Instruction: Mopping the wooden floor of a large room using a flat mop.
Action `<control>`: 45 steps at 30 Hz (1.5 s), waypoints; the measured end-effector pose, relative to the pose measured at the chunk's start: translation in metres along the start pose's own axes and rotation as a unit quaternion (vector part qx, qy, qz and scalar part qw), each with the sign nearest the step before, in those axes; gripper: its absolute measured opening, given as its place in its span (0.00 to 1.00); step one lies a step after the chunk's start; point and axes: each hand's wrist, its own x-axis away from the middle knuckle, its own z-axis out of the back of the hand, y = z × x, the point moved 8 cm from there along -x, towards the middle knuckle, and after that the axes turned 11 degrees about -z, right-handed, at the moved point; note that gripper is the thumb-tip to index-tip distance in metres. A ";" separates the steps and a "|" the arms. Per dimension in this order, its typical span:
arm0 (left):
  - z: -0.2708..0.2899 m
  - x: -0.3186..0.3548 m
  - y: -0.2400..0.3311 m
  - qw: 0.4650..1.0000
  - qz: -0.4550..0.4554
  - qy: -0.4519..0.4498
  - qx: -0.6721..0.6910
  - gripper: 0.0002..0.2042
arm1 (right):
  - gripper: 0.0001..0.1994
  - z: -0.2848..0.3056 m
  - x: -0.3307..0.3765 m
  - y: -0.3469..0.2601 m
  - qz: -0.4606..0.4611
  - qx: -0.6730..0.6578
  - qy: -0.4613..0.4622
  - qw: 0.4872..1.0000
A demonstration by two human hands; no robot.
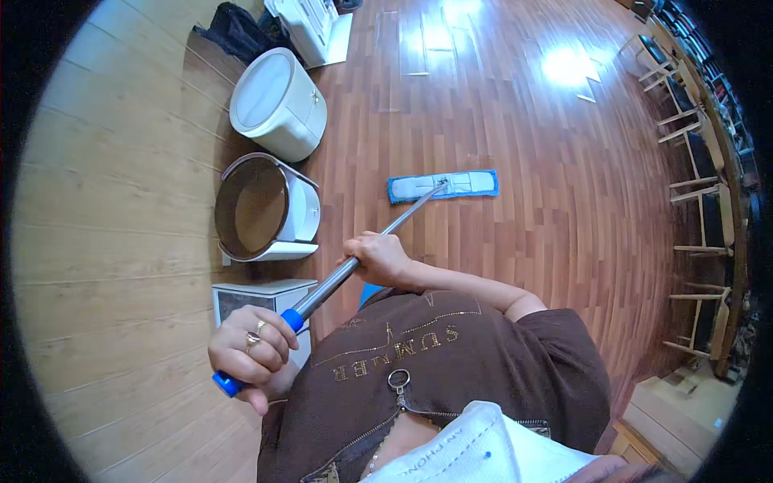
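Observation:
A flat mop (328,285) stretches diagonally away from me, its metal pole tilted over the wooden floor. My left hand (254,348), with rings on it, is closed round the blue grip at the pole's upper end. Farther down, my right hand (378,258) wraps the metal pole with its forearm reaching across from the right. The mop's wide head (415,187), pale on top with a blue fringed pad around its edge, lies flat on the floor ahead.
Along the wooden wall (105,266) at left stand a white round cabinet (302,121), a brown-and-white round tub-like piece (302,209) and a low white cabinet (278,287). Several wooden chairs (708,217) line a long table at right. Light glares off the far floor (515,121).

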 end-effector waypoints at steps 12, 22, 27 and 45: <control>0.002 -0.025 -0.114 0.996 0.076 0.014 -0.032 0.22 | 0.08 0.042 -0.051 0.109 -0.048 0.061 0.045 0.996; 0.033 -0.002 -0.234 0.988 0.104 -0.010 -0.110 0.15 | 0.14 0.065 -0.130 0.221 0.015 -0.010 0.017 1.000; 0.008 0.015 -0.285 0.980 0.124 -0.054 -0.146 0.12 | 0.07 0.065 -0.127 0.303 -0.108 0.118 0.013 0.987; 0.084 -0.046 -0.069 0.988 0.113 0.072 -0.079 0.17 | 0.07 -0.009 -0.134 0.051 0.094 -0.007 -0.154 0.984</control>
